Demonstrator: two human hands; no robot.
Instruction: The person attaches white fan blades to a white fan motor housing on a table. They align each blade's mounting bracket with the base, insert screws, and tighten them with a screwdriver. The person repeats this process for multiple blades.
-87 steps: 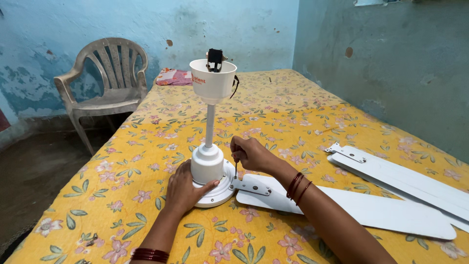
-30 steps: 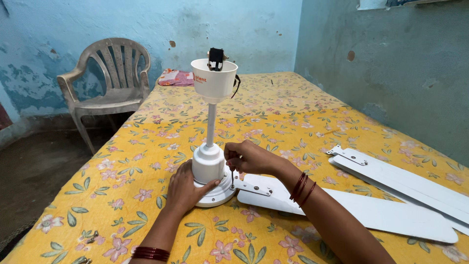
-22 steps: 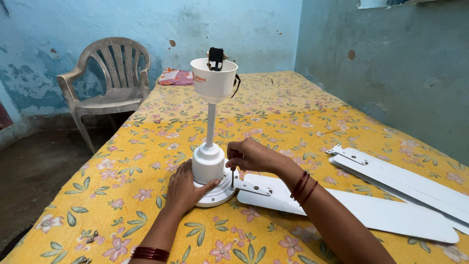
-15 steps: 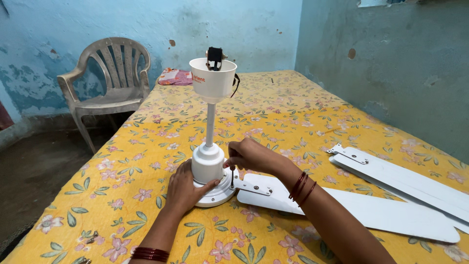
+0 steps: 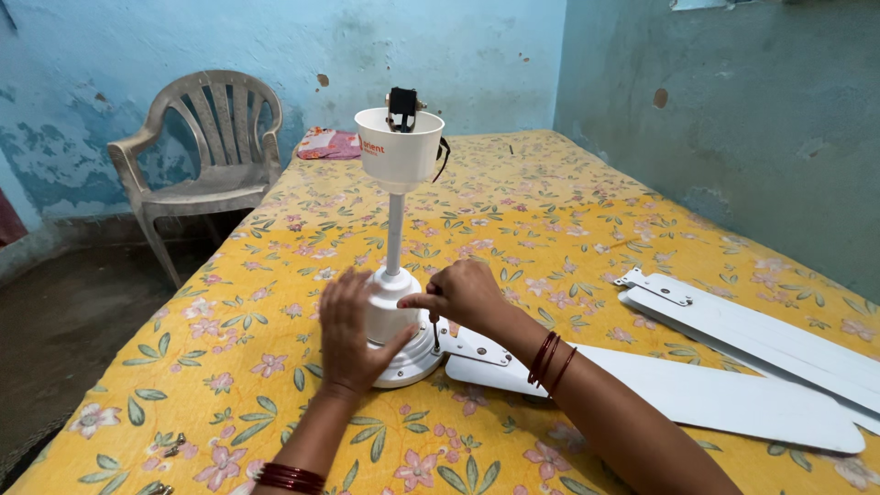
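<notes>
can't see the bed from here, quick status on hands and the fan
Left hand open, flat against fan motor. Right hand shut on small screwdriver, tip down at blade bracket. Spare blades lie clear to the right.

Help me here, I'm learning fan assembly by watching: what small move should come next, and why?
Probably keep turning the screwdriver with the right hand while the left hand presses on the motor housing. The tip stands at the joint where the blade bracket meets the housing, and the tall downrod makes the unit top-heavy, so it likely needs steadying.
</notes>
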